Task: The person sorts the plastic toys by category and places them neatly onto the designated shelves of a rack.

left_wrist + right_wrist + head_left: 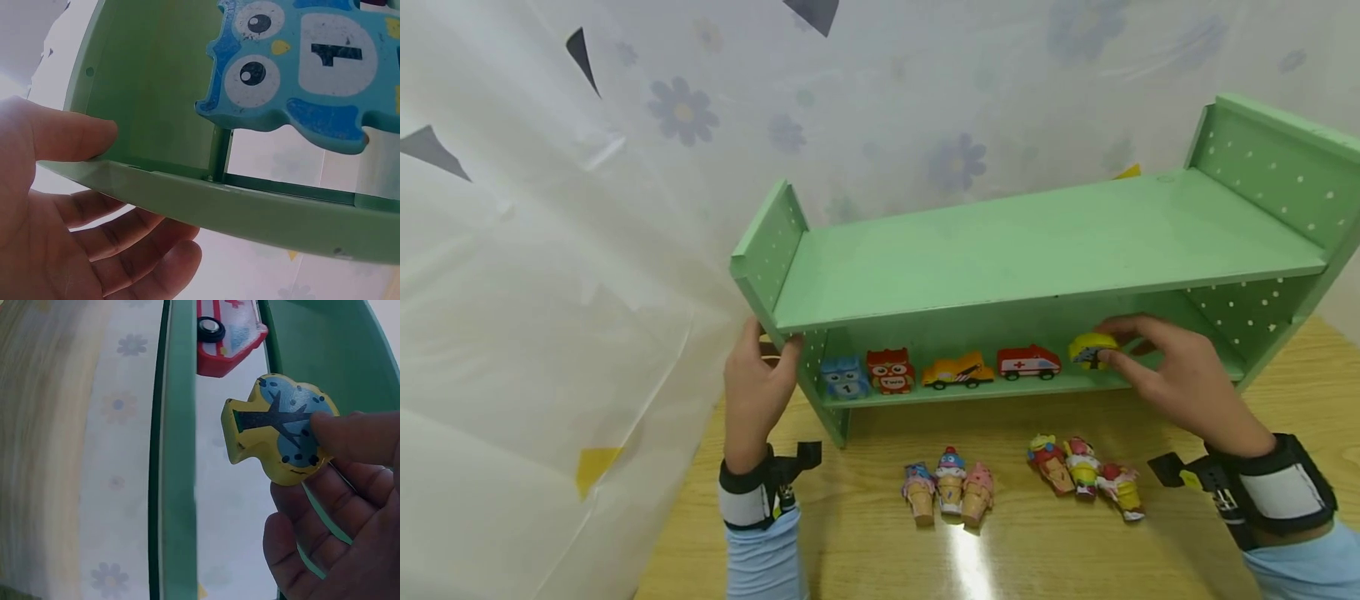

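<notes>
A small green shelf [1000,250] stands on the table. My left hand [760,392] grips its left side panel, thumb on the inner face and fingers around the outside, as the left wrist view also shows. Closest to that hand, a blue owl block [300,69] numbered 1 stands on the lower board. My right hand [1180,375] pinches a yellow tree block [281,428] between thumb and fingers at the right part of the lower level. To the tree block's left is a red ambulance block [1028,363].
A red owl block [891,372] and a yellow tow truck block [958,371] share the lower board. In front, on the wooden table [865,558], lie several ice-cream-cone figures [950,483] in two groups. Behind the shelf hangs a flowered plastic sheet [880,108].
</notes>
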The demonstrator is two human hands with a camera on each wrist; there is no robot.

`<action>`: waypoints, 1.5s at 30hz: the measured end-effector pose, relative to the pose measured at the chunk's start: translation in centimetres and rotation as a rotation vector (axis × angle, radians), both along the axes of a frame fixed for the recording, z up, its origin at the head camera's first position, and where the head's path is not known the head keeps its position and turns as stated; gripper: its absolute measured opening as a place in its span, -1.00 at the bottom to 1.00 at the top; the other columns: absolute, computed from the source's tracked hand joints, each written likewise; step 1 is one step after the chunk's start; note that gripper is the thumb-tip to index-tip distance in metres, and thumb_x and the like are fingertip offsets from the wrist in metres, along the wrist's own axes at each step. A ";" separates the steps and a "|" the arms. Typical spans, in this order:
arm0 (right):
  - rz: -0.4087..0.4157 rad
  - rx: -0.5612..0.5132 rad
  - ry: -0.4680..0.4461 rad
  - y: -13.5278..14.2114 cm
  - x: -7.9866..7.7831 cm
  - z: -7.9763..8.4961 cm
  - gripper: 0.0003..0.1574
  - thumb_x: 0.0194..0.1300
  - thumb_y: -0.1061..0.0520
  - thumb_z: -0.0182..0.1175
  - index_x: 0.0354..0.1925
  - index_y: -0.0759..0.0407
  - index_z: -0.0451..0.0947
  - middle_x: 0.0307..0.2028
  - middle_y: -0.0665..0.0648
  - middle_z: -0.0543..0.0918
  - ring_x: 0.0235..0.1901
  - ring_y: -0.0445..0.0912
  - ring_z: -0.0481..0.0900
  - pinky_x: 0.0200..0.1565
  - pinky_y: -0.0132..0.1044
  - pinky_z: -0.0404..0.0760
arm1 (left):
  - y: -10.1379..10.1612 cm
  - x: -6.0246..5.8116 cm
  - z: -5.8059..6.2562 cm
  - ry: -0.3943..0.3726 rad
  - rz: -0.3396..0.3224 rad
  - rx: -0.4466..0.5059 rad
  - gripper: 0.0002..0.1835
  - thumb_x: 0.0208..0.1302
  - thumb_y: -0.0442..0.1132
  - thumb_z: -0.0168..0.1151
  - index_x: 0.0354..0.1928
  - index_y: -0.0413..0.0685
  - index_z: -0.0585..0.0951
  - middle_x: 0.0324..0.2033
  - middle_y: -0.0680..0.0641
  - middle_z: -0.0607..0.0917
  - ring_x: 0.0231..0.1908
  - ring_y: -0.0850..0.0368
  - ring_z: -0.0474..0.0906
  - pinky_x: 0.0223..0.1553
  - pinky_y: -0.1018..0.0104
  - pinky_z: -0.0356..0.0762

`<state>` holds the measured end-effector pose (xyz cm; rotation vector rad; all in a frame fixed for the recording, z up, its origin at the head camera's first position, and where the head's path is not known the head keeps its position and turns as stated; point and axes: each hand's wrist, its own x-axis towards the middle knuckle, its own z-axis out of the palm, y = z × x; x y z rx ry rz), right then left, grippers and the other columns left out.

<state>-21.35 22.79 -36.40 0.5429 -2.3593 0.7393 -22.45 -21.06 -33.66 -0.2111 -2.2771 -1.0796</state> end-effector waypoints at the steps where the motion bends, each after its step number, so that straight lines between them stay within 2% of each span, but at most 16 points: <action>1: 0.000 -0.002 -0.015 0.1 -0.1 -0.1 -0.56 0.04 0.32 0.37 -0.04 0.18 0.59 -0.26 0.18 0.70 -0.39 -0.01 0.60 -0.50 -0.35 0.49 | 0.0 0.0 0.0 0.000 -0.001 0.001 -0.53 0.33 -0.06 0.12 0.26 0.02 0.40 -0.04 -0.14 0.62 -0.19 -0.01 0.61 -0.24 0.01 0.68; 6: 0.006 -0.009 -0.057 0.2 -0.4 -0.5 -0.55 0.07 0.31 0.35 -0.02 0.21 0.56 -0.27 0.25 0.68 -0.40 0.14 0.61 -0.56 -0.27 0.48 | 0.0 -0.1 0.0 0.008 0.001 0.000 -0.53 0.33 -0.06 0.13 0.25 0.03 0.41 -0.03 -0.14 0.62 -0.20 -0.02 0.61 -0.25 0.00 0.68; 12: 0.014 -0.019 -0.087 0.0 -0.5 -0.9 -0.58 0.11 0.31 0.32 -0.02 0.21 0.55 -0.29 0.25 0.67 -0.41 0.14 0.62 -0.57 -0.28 0.47 | 0.0 -0.1 -0.1 0.007 0.000 0.001 -0.53 0.33 -0.06 0.13 0.25 0.02 0.41 -0.05 -0.14 0.63 -0.21 0.00 0.61 -0.26 0.02 0.69; 23: 0.032 -0.009 -0.085 0.1 -0.6 -1.2 -0.57 0.13 0.31 0.31 0.01 0.19 0.53 -0.29 0.22 0.65 -0.42 0.11 0.62 -0.56 -0.28 0.49 | 0.0 -0.2 -0.1 0.005 0.009 0.001 -0.52 0.33 -0.06 0.13 0.25 0.00 0.40 -0.05 -0.15 0.63 -0.20 -0.03 0.62 -0.26 0.00 0.68; 27: 0.020 -0.021 -0.011 0.1 -0.4 -1.1 -0.51 0.06 0.33 0.35 0.01 0.19 0.54 -0.18 0.20 0.64 -0.27 -0.04 0.58 -0.40 -0.33 0.52 | 0.0 -0.2 -0.1 0.000 0.009 0.002 -0.52 0.32 -0.05 0.14 0.24 0.01 0.41 -0.06 -0.14 0.64 -0.21 -0.01 0.61 -0.27 0.01 0.69; 30: 0.004 -0.057 0.084 0.0 0.1 -0.6 -0.48 -0.02 0.38 0.36 -0.01 0.24 0.56 -0.10 0.22 0.62 -0.16 -0.13 0.47 -0.24 -0.38 0.44 | 0.0 -0.2 -0.1 -0.001 0.008 0.002 -0.53 0.32 -0.05 0.14 0.24 0.01 0.41 -0.07 -0.13 0.64 -0.22 0.01 0.61 -0.27 0.03 0.69; 35: -0.008 -0.121 0.212 -0.3 1.3 0.3 -0.55 -0.05 0.43 0.31 -0.09 0.32 0.60 -0.11 0.30 0.61 -0.13 -0.02 0.41 -0.13 -0.44 0.30 | -0.1 -0.2 0.0 0.008 0.005 -0.002 -0.54 0.33 -0.06 0.13 0.23 0.01 0.41 -0.06 -0.14 0.63 -0.22 0.00 0.62 -0.27 0.02 0.69; 41: 0.015 -0.169 0.313 -1.2 3.2 0.6 -0.77 0.10 0.26 0.20 -0.27 0.40 0.64 -0.21 0.36 0.64 -0.11 0.11 0.43 0.10 -0.52 0.23 | 0.1 -0.1 0.0 0.004 0.000 0.000 -0.53 0.33 -0.07 0.14 0.24 0.01 0.41 -0.07 -0.13 0.64 -0.21 0.01 0.61 -0.27 0.03 0.69; 45: 0.093 -0.172 0.396 -2.4 4.2 0.3 -0.61 0.28 0.07 0.10 -0.38 0.40 0.65 -0.35 0.33 0.64 -0.19 0.01 0.46 0.08 -0.54 0.28 | 0.1 0.0 0.0 0.006 -0.003 0.000 -0.53 0.33 -0.09 0.14 0.24 -0.02 0.41 -0.07 -0.15 0.63 -0.22 -0.02 0.62 -0.27 0.01 0.69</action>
